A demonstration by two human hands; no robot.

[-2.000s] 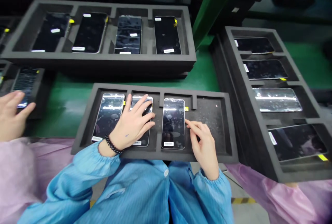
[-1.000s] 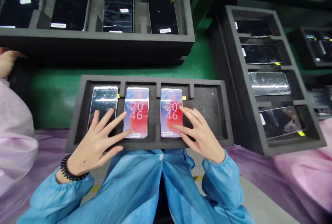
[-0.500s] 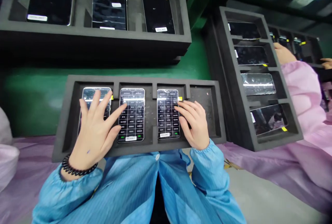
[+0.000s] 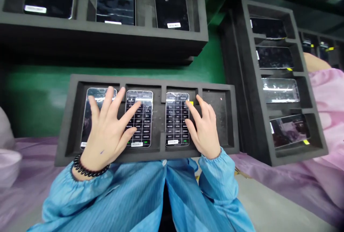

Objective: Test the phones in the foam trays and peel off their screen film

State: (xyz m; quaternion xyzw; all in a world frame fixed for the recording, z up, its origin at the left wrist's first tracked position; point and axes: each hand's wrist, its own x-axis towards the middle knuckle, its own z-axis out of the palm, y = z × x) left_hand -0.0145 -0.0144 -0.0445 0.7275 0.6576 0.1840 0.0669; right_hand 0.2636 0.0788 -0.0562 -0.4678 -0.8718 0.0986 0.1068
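A black foam tray (image 4: 145,156) lies before me with three phones in its compartments; its rightmost compartment holds no phone. My left hand (image 4: 107,131) is spread over the left phone (image 4: 87,117), partly hiding it, and its index finger reaches the upper screen of the middle phone (image 4: 145,121). That phone shows a grid of labels with a green mark at the bottom. On the right phone (image 4: 174,121), showing a similar grid, the index fingertip of my right hand (image 4: 205,128) is at the screen's upper right edge, thumb lower, fingers apart. Neither hand holds anything.
Stacked foam trays (image 4: 107,34) with large dark phones stand beyond, on a green surface (image 4: 40,95). At the right, another tray stack (image 4: 271,153) holds several phones. Beside it is a person's pink sleeve (image 4: 328,99).
My left hand has moved right, its index finger further across the middle phone's screen. My right hand's index finger has moved up and its fingers have spread. The view has shifted slightly.
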